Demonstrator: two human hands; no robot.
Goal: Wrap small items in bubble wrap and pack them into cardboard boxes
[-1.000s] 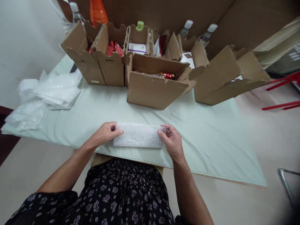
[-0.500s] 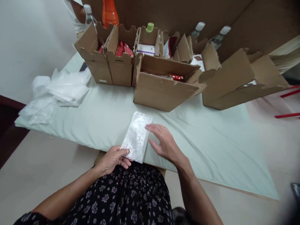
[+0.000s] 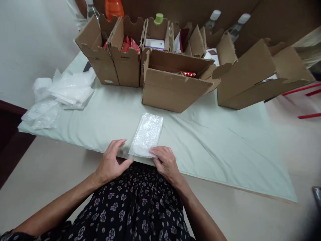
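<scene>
A flat bubble-wrap pouch lies on the pale green cloth near the table's front edge. My right hand pinches its lower right corner between thumb and fingers. To the left of the pouch, my left hand is open, thumb and fingers apart, with nothing in it. Just behind the pouch stands a cardboard box with a red-wrapped item inside.
More bubble wrap is piled at the left of the table. A row of open cardboard boxes lines the back, with bottles behind. Another box stands at the right. Red bars show at the far right.
My left hand has let go of the pouch and moved left. My right hand has come down to the pouch's lower right corner and taken hold there. The view has shifted slightly.
</scene>
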